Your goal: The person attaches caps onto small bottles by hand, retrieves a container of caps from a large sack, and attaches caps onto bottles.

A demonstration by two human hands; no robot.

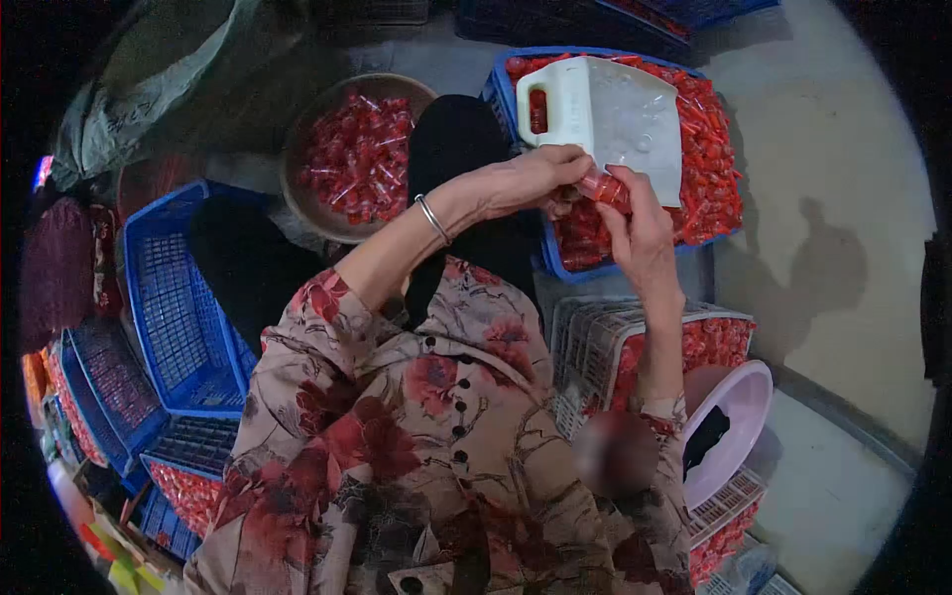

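Between my two hands is a small, shiny red plastic piece (604, 189), partly see-through. My left hand (540, 180) pinches at its left end, with a silver bangle on that wrist. From the right, my right hand (643, 226) grips the piece between thumb and fingers. Fingers cover part of it, so its full shape is hidden. Just behind my hands, a white plastic scoop (556, 107) with a handle hole, like a cut-open jug, lies on a blue crate (565, 266) heaped with similar red pieces (706, 134).
A round basin (424, 99) of red pieces stands beyond my knees. Blue crates (169, 297) are on the left. A white crate (587, 342) of red pieces and a pink basin (749, 412) holding something black are near my right arm.
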